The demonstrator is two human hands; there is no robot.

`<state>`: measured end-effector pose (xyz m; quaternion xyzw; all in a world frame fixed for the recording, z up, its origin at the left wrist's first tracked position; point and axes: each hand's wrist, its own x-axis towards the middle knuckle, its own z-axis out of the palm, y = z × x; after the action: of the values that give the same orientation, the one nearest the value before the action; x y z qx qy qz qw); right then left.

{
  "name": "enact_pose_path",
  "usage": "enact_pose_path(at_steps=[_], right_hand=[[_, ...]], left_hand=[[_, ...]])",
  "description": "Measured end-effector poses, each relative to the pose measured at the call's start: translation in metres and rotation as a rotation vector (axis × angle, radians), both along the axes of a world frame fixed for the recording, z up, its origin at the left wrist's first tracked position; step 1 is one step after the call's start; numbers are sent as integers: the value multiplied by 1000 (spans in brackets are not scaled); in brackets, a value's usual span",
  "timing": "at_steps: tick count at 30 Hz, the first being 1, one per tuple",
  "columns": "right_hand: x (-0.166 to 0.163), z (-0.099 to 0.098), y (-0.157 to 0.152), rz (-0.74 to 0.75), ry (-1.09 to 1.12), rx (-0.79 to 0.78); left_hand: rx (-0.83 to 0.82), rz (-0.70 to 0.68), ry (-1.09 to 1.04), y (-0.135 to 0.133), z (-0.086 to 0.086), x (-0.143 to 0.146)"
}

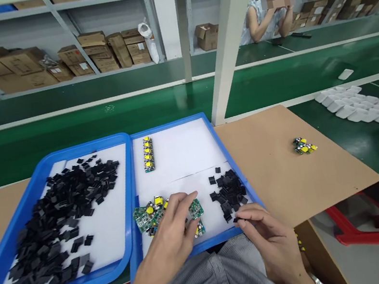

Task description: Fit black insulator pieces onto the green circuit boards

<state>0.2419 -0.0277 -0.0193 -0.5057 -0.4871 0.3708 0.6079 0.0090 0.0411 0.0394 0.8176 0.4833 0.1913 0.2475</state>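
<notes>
My left hand (pixel 175 230) is over a pile of green circuit boards (pixel 144 218) with yellow-topped parts, thumb and forefinger apart. One small green board (pixel 196 208) shows in the gap between those fingertips; no firm grip on it is visible. My right hand (pixel 268 236) pinches a small black piece (pixel 236 220) between thumb and fingertips, at the near edge of a heap of black pieces (pixel 232 188). Both hands are above the white-lined blue tray (pixel 212 133). Part of the board pile is hidden under my left hand.
Left of it, another blue tray (pixel 129 172) holds many black pieces (pixel 70 197). A row of yellow-topped boards (pixel 147 154) stands farther back. More boards (pixel 303 145) lie on the cardboard (pixel 262 163), near white containers (pixel 355 103). A post (pixel 227 42) rises behind; a person (pixel 263 21) sits opposite.
</notes>
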Motion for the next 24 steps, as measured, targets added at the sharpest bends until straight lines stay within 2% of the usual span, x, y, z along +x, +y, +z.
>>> enact_pose_path(at_steps=[6,11,17,20,24], right_hand=[[-26,13,11,70,-10,23],[-42,24,20,109,-70,124],[-52,31,18,104,-90,141],[-53,34,16,131,-90,137],[-54,36,13,155,-51,113]], left_hand=[[-46,56,-252,-21,-7,-3],[-213,83,-529,-34,-15,-8],[-393,147,-917,-42,-20,-5],[-413,134,-939,-44,-26,-6],[-315,214,-916,-47,-32,-6]])
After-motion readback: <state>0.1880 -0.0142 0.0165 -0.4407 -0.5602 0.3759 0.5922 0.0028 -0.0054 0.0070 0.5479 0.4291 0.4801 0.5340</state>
